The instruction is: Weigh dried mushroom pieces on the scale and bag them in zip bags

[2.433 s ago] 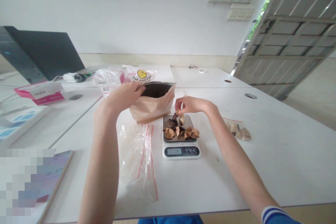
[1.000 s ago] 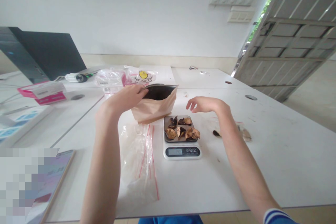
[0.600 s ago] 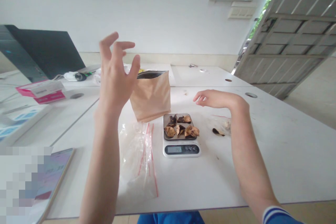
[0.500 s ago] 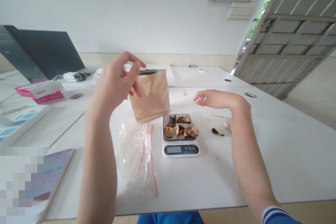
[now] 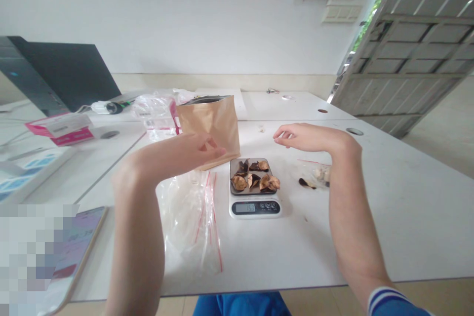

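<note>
My left hand [image 5: 194, 150] hovers in front of a brown paper bag [image 5: 218, 123], covering its lower left. Its fingers are loosely apart and hold nothing. Beyond the far right corner of a small digital scale [image 5: 255, 198] is my right hand [image 5: 298, 137], bent at the wrist, with loosely curved fingers and nothing visible in them. Several dried brown curled pieces [image 5: 255, 180] rest on the scale's platform. The bag stands upright with its top open. Clear zip bags [image 5: 192, 227] with red seal strips lie below my left hand.
A small clear bag [image 5: 320, 173] and a dark dried piece [image 5: 307, 183] lie near my right forearm. Further off are a pink and white box [image 5: 70, 133], wrapped packets [image 5: 159, 113] and a dark computer case [image 5: 66, 74]. A phone [image 5: 79, 252] lies front left.
My left hand has come down from beside the bag's top to low in front of it. The right hand has barely moved. The figures on the scale's display have changed.
</note>
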Available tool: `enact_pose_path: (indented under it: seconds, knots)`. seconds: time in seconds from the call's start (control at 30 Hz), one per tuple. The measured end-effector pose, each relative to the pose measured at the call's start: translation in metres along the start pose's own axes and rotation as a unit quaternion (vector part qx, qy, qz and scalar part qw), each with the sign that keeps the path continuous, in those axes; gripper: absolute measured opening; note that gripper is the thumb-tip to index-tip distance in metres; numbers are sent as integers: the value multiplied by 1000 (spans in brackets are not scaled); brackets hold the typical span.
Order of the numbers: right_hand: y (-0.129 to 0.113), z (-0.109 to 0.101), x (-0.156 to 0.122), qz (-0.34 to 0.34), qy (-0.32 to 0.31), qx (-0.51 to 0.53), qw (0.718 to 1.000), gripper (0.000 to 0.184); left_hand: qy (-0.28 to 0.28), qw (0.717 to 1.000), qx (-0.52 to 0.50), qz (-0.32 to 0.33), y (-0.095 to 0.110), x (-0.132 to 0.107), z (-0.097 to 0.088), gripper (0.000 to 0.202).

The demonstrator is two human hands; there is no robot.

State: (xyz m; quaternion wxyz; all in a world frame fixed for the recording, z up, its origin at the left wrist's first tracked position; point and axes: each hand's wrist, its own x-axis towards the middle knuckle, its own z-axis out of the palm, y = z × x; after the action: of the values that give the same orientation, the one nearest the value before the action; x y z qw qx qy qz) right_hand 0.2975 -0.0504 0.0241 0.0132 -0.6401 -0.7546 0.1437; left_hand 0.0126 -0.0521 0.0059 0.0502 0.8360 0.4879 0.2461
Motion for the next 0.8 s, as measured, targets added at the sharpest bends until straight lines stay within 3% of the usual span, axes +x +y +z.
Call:
enact_pose_path:
  seconds: [0.13, 0.27, 0.43, 0.57, 0.67, 0.8]
  knots:
    - [-1, -1, -2, -2, -4, 8, 1000, 29, -132, 989, 36, 47, 10, -5, -4, 27]
    - [0, 0, 0, -10, -4, 7, 1000, 29, -186, 982, 21, -23, 13, -21, 9, 29]
    - [1, 0, 0, -27, -5, 16, 999, 30, -120, 989, -1, -89, -9, -72, 65, 15]
    - [0, 1, -3, -38, 5, 10, 999, 29, -51, 993, -1, -107, -23, -111, 106, 24]
    - [-3, 2, -6, -36, 4, 3, 999, 28, -21, 991, 22, -133, -26, -122, 113, 24]
    - [-13, 2, -12, -36, -2, -4, 999, 27, 19, 989, 31, -145, -28, -120, 100, 19]
